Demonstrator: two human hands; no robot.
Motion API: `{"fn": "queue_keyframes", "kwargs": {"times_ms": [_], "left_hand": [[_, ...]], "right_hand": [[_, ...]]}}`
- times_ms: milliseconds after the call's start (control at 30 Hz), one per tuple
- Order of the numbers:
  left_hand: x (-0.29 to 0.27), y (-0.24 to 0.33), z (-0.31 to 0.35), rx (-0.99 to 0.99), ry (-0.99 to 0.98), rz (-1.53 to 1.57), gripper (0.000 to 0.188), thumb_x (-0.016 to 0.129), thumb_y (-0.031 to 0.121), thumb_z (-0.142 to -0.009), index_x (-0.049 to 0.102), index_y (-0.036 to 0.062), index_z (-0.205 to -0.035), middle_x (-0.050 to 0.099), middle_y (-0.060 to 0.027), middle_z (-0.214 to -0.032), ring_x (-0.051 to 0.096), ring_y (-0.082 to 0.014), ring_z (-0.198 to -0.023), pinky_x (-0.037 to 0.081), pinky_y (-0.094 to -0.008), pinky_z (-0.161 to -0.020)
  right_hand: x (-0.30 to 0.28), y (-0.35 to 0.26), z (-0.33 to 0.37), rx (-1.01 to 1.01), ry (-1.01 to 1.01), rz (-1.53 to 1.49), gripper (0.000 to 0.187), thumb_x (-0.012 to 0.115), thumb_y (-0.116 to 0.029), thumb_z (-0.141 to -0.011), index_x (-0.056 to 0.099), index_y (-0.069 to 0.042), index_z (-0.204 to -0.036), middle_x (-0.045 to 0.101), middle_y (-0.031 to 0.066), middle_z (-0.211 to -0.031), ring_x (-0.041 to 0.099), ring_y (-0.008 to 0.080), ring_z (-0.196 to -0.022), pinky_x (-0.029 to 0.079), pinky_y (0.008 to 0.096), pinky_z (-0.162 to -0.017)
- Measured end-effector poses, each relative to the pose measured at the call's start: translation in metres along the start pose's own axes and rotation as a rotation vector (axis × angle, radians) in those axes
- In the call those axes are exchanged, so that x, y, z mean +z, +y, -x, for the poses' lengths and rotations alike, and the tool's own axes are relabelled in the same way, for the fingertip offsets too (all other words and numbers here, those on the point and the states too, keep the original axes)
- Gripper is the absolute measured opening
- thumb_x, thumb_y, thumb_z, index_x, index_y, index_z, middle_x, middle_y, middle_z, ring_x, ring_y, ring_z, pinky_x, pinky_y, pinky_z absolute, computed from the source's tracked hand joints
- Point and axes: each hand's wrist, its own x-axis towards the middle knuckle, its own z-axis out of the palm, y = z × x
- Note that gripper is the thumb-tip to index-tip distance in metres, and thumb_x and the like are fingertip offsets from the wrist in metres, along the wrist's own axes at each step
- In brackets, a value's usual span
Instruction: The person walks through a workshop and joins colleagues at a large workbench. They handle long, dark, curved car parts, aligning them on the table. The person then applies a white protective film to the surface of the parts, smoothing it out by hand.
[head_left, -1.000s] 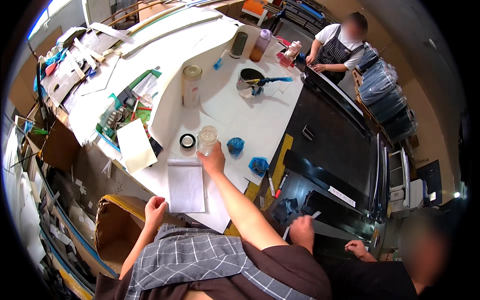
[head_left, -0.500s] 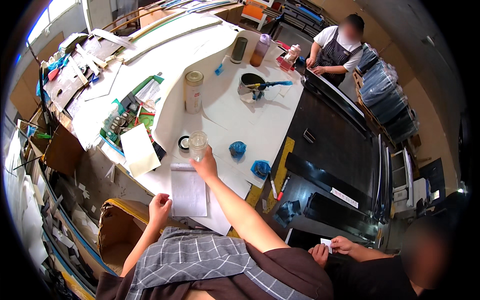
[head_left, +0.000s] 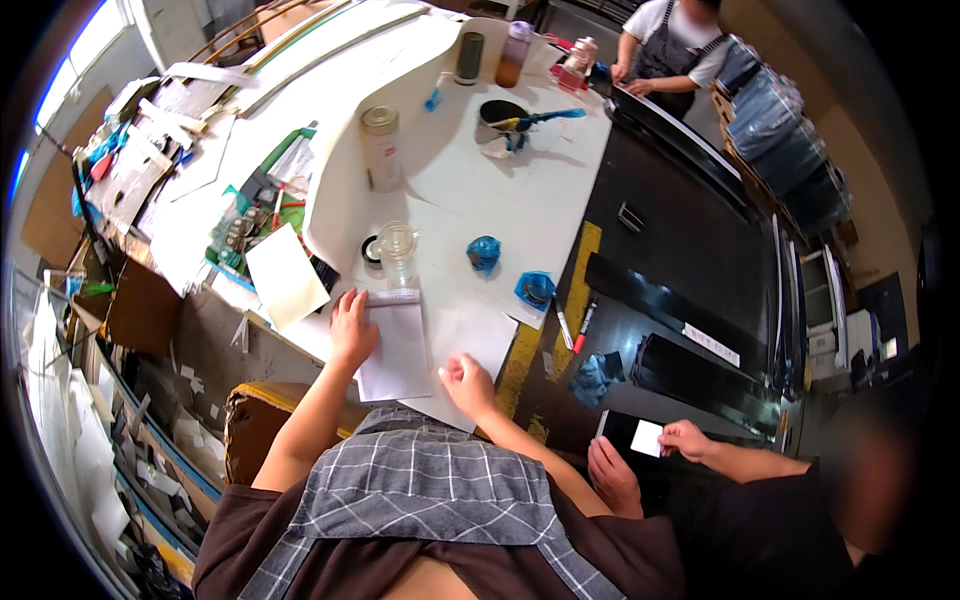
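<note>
A top-bound notepad lies on the white table in front of me. My left hand rests at its upper left edge, fingers spread and holding nothing. To the right of the pad, my right hand hovers near a loose white sheet, its fingers loosely curled with nothing visible in them. Just beyond the pad stands a clear glass cup, touched by neither hand. Beside the cup is a round dark-rimmed lid.
A tall lidded jar, a paint bucket with a brush and two blue-wrapped pots stand farther back. Markers lie at right. A co-worker's hand is close on my right; another person works at the far right.
My right hand has let go of the glass cup and drawn back toward me, right of the notepad. My left hand has moved forward onto the pad's edge.
</note>
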Motion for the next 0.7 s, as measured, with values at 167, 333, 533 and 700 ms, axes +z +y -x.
{"fn": "queue_keyframes", "kwargs": {"times_ms": [167,333,533,700], "left_hand": [[-0.002,0.0,-0.025,-0.002,-0.122,-0.04,0.039,0.057,0.002,-0.068,0.062,0.0096,-0.107,0.052,-0.0138,-0.103,0.05,-0.0355,-0.104,0.044,-0.0446,-0.09],[0.0,-0.004,-0.04,0.055,-0.243,-0.058,0.038,0.057,-0.002,-0.068,0.064,0.0105,-0.104,0.053,-0.0132,-0.106,0.05,-0.0339,-0.108,0.045,-0.041,-0.091],[-0.003,0.0,-0.021,0.122,0.033,-0.016,0.045,0.059,-0.002,-0.067,0.059,0.0054,-0.111,0.053,-0.0157,-0.116,0.048,-0.0351,-0.114,0.042,-0.0421,-0.097],[-0.014,0.005,0.005,0.155,0.148,0.04,0.043,0.064,0.001,-0.066,0.058,0.0048,-0.108,0.053,-0.0167,-0.118,0.047,-0.0366,-0.116,0.039,-0.0448,-0.1]], "right_hand": [[0.002,0.002,0.019,-0.013,-0.118,-0.053,0.027,0.066,-0.027,-0.084,0.066,-0.002,-0.094,0.07,0.0131,-0.084,0.069,0.0244,-0.077,0.054,0.0337,-0.068],[-0.01,0.003,0.024,-0.01,-0.128,-0.063,0.024,0.064,-0.026,-0.086,0.066,-0.004,-0.093,0.07,0.0123,-0.084,0.068,0.0257,-0.078,0.053,0.0352,-0.069],[-0.011,0.017,0.025,0.022,-0.071,-0.038,0.022,0.065,-0.027,-0.084,0.068,-0.007,-0.091,0.07,0.0105,-0.08,0.068,0.0239,-0.073,0.052,0.0331,-0.065],[-0.008,0.028,0.023,-0.006,-0.024,-0.035,0.02,0.066,-0.026,-0.083,0.068,-0.006,-0.087,0.067,0.0113,-0.072,0.066,0.0214,-0.064,0.05,0.0327,-0.06]]}}
